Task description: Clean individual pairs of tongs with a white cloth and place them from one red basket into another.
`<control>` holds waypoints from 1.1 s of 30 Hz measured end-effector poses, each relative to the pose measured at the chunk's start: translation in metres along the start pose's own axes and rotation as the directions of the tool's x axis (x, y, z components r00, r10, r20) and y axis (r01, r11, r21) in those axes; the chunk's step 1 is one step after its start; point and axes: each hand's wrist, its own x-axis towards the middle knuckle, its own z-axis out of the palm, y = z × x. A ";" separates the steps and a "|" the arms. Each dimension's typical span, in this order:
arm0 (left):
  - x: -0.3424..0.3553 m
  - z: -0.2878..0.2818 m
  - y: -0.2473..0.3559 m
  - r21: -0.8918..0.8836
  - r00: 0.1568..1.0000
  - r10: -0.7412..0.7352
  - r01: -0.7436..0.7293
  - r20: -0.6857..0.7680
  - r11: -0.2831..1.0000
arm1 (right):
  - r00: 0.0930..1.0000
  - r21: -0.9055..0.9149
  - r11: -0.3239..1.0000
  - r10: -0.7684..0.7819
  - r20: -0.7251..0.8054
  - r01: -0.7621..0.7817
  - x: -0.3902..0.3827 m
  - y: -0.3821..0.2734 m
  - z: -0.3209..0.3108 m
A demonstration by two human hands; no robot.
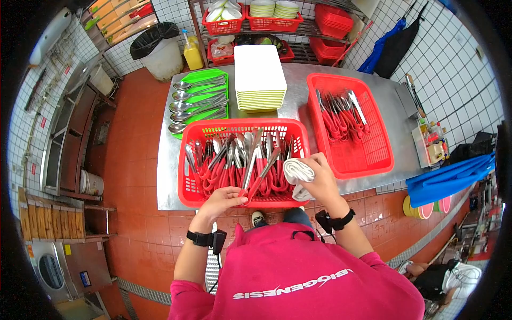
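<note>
My left hand (225, 201) is closed on the hinge end of a pair of red-handled metal tongs (249, 173), whose two arms spread apart and point away from me. These tongs are over the near side of a red basket (242, 126), where several more red-handled tongs (221, 170) lie piled. A folded white cloth (298, 170) is in my right hand (322, 181), gripped at the basket's right end. To the right, a second red basket (346, 169) holds a smaller bunch of tongs (338, 117), with their red handles mostly toward me.
Both baskets stand on a steel table (169, 160). Behind them are a green tray (225, 80) of metal spoons (200, 98) and a stack of white trays (260, 69). A shelf (298, 26) with red baskets stands beyond. At the lower right another person (442, 280) is partly visible.
</note>
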 end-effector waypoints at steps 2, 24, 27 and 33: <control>0.001 0.006 0.002 0.091 0.999 0.027 -0.028 0.017 0.995 | 1.000 0.003 1.000 -0.021 0.007 0.021 0.000 -0.002 0.000; -0.047 0.036 0.005 0.372 0.968 0.223 -0.249 0.111 0.894 | 0.985 -0.166 0.979 -0.140 -0.101 0.122 0.041 -0.004 -0.001; -0.061 0.038 0.006 0.398 0.949 0.281 -0.314 0.140 0.862 | 0.984 -0.182 0.982 -0.086 -0.156 0.057 0.046 0.005 -0.017; -0.071 0.038 0.006 0.406 0.930 0.352 -0.362 0.102 0.839 | 0.977 -0.182 0.983 -0.011 -0.215 -0.029 0.038 0.013 -0.033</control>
